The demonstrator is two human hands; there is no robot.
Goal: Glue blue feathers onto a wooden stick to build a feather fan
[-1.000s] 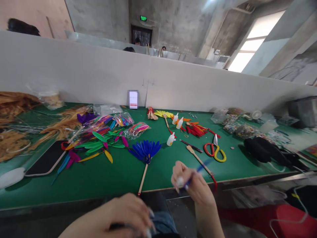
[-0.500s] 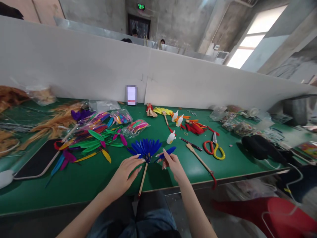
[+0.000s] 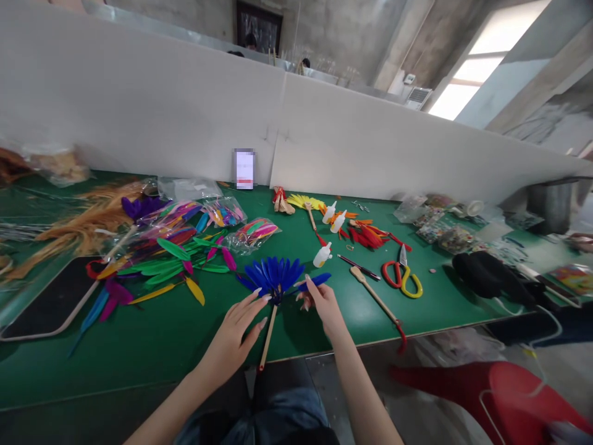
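Observation:
A fan of blue feathers (image 3: 273, 273) spreads from the head of a wooden stick (image 3: 269, 340) that lies toward the table's front edge. My left hand (image 3: 241, 321) rests at the fan's lower left, fingers stretched and slightly apart, fingertips at the feather bases. On the other side my right hand (image 3: 319, 304) pinches a single blue feather (image 3: 320, 278) between thumb and finger, its tip pointing right. That feather's base is partly hidden by the fingers. A white glue bottle (image 3: 323, 254) stands just beyond my right hand.
Loose green feathers (image 3: 162, 266) and bagged coloured ones (image 3: 254, 235) lie left. To the right are scissors (image 3: 402, 275), another wooden stick (image 3: 377, 300), a pen (image 3: 359, 267) and red feathers (image 3: 365, 235). A phone (image 3: 244, 169) leans against the white partition (image 3: 370, 136).
The camera view has tipped slightly downward. My right hand's pinched feather has turned a little flatter, still beside the fan. My left hand stays at the feather bases.

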